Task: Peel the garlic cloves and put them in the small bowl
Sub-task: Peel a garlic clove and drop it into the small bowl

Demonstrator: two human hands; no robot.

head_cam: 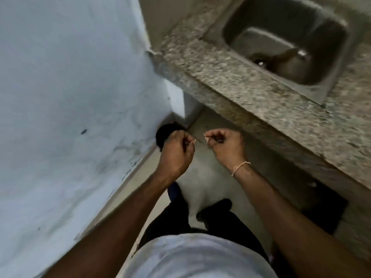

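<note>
The person stands beside the front edge of the speckled stone bench (230, 77), both hands held out over the floor (210, 177). The left hand (176, 153) has its fingers curled, and the right hand (224, 145) pinches a small pale scrap (205, 137), perhaps garlic skin; blur hides what either truly holds. A steel sink (291, 37) sits in the bench's far right corner.

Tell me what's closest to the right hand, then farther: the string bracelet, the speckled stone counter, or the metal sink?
1. Thin string bracelet, on the right hand's own wrist.
2. Speckled stone counter, above it.
3. Metal sink, top right.
</note>
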